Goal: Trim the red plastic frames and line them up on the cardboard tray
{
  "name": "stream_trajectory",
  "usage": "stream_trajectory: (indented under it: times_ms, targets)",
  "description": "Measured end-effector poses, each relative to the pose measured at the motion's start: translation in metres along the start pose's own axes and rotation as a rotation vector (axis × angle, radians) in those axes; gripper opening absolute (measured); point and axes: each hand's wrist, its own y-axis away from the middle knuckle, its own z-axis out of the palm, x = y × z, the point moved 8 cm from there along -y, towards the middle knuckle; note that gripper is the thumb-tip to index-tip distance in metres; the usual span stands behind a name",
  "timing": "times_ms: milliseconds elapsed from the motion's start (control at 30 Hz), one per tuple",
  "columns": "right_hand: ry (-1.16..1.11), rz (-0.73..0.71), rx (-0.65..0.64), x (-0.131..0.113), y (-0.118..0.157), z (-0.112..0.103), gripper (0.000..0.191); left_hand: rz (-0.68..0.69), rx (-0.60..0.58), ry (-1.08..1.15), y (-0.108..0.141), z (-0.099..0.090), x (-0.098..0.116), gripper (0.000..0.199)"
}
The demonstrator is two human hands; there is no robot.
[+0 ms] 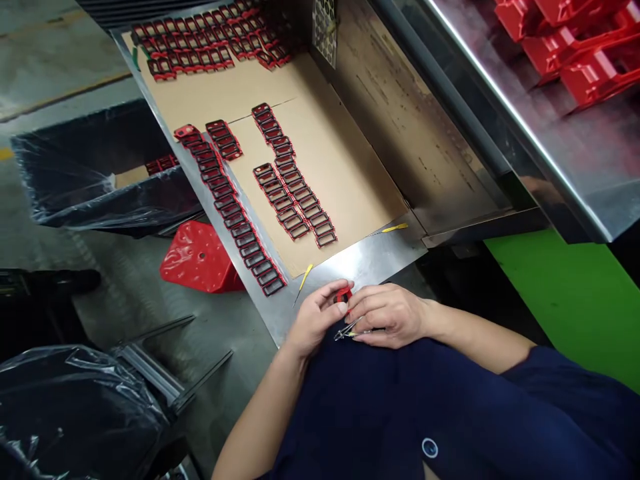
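My left hand (315, 316) is closed, pinching a small red and black plastic frame (343, 295) between thumb and fingers. On the frame's other side, the fingertips of my right hand (387, 315) touch it. Tucked in the curled fingers of that hand is a slim metal tool (343, 331) with pointed ends; its exact kind is hard to make out. Both hands are close together in front of my dark blue clothing, by the near metal edge of the table. Fingers cover much of the frame.
Rows of similar frames (240, 227) lie on the cardboard-covered table (345, 147), with more at the far end. Two yellow-handled tools (306, 275) rest near the front edge. A lined bin (95, 160) and red stool (200, 257) stand left. Red plastic parts (595, 60) are upper right.
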Motion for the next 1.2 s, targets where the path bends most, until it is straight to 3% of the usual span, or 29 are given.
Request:
stream_trajectory:
  times_ms: [100,167,267,400,633,1200]
  targets:
    - [-0.111,0.054,0.014,-0.002,0.006,-0.017,0.005,0.273,0.079,-0.162,0.012,0.0,0.016,0.064]
    - [-0.12,0.199,0.074,0.001,0.016,-0.035,0.008,0.499,0.14,-0.401,0.028,0.005,0.033,0.065]
    - [0.005,0.408,0.124,0.003,0.031,-0.052,0.013,0.755,0.157,-0.81,0.051,0.026,0.054,0.061]
    - [-0.01,0.37,0.165,-0.005,0.031,-0.044,0.012,0.959,0.092,-0.988,0.061,0.051,0.071,0.068]
    - [-0.084,0.302,0.278,-0.002,0.025,-0.035,0.011,1.027,0.124,-0.897,0.06,0.051,0.073,0.07]
    - [-0.019,0.227,0.215,-0.01,0.016,-0.035,0.008,0.981,0.134,-0.879,0.059,0.042,0.065,0.08]
